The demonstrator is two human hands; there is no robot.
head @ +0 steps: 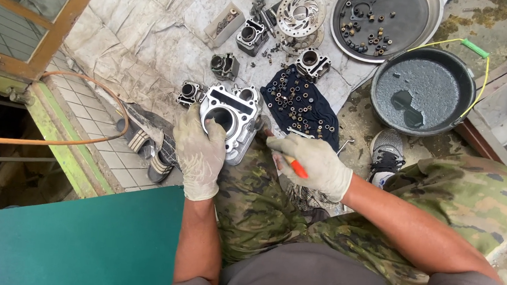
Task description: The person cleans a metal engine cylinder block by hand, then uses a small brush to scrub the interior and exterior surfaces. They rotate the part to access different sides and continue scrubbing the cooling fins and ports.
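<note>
item: silver cast-metal engine cylinder block with a round bore (pixel 230 121), held over the person's camouflage-trousered knee (pixel 256 200), near centre of the scene. the gloved left hand (pixel 200 152) was clamped on the block's left side, one finger hooked into the bore. the gloved right hand (pixel 316 163) was closed around an orange-handled tool (pixel 295 166), its tip at the block's right edge; what kind of tool it was could not be told.

surroundings: a dark blue cloth (pixel 302 104) lay just right of the block, strewn with small metal bushes and nuts. farther off, on a pale stained ground sheet (pixel 149 33), lay several smaller grey cylinder parts (pixel 225 66) and a perforated steel brake disc (pixel 300 13). at far right, a round dark metal tray (pixel 413 18) held loose small fittings. near it, a black round basin (pixel 421 90) held grey liquid. a grey sports shoe (pixel 387 155) sat right of the cloth. striped sandals (pixel 149 148) lay left of the block. an orange hose (pixel 63 141) ran along the tiled left edge. a green board (pixel 86 238) filled the near left.
</note>
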